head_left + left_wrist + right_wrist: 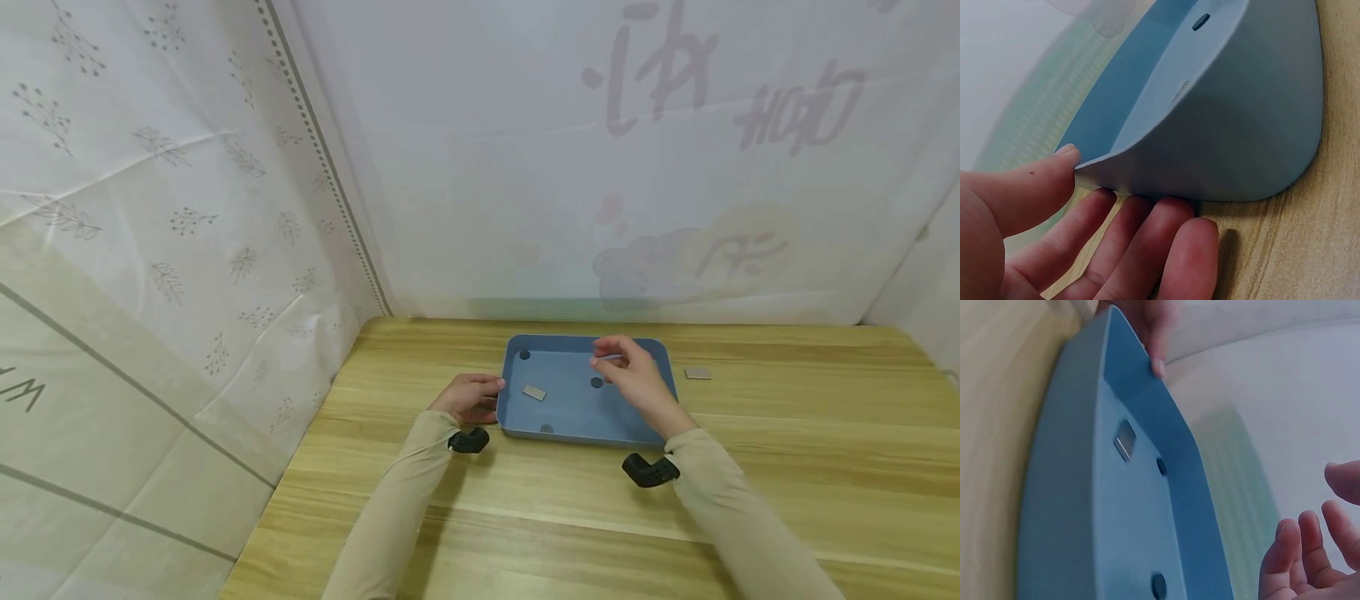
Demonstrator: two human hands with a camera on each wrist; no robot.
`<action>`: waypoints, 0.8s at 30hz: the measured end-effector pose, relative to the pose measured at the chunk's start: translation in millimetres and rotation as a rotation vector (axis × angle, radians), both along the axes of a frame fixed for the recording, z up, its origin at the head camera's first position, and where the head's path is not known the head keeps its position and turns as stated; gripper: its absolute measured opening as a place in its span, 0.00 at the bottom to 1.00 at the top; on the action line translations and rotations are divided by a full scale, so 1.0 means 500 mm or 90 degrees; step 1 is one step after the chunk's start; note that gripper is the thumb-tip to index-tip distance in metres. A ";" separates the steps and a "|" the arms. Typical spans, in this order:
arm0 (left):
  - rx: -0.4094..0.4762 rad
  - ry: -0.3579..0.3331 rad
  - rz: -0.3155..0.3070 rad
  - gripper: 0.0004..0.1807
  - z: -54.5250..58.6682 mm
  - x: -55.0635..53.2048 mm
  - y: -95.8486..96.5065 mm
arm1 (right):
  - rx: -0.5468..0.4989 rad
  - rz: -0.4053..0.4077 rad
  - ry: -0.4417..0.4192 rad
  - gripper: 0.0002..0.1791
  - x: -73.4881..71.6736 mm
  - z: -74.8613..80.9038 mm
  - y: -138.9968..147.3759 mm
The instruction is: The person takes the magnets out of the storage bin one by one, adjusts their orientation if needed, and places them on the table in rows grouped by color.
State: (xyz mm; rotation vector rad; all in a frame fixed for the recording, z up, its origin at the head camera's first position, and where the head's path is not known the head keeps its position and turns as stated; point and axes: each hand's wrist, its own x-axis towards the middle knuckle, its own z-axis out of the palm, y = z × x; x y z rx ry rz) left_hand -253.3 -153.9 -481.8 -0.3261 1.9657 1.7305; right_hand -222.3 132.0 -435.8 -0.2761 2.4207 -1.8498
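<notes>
A shallow blue tray [570,437] sits on the wooden table. My left hand [471,398] grips its left end, the thumb at the rim [1067,156] and the fingers [1175,215] against the outer wall. Above the right part of the tray, my right hand [633,375] hovers with fingers loosely bent and nothing visible between them; in the right wrist view, thumb and fingers [1282,550] stand apart. Inside the tray lie a small grey rectangular piece [534,392] and dark round discs, one [524,355] in the far left corner and another [596,382] below my right hand.
A second flat grey rectangular piece [697,374] lies on the table [810,433] to the right of the tray. Behind the table's far edge hangs a pale printed curtain [480,208], with another patterned one [187,250] along the left side.
</notes>
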 end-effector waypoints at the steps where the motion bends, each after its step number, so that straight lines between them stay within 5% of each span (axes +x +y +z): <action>1: -0.002 0.001 -0.001 0.21 0.000 0.000 0.000 | -0.006 0.002 -0.003 0.22 0.000 -0.003 -0.007; 24: -0.006 0.014 0.004 0.21 0.002 0.004 0.003 | -0.005 0.012 -0.052 0.20 -0.008 -0.081 -0.118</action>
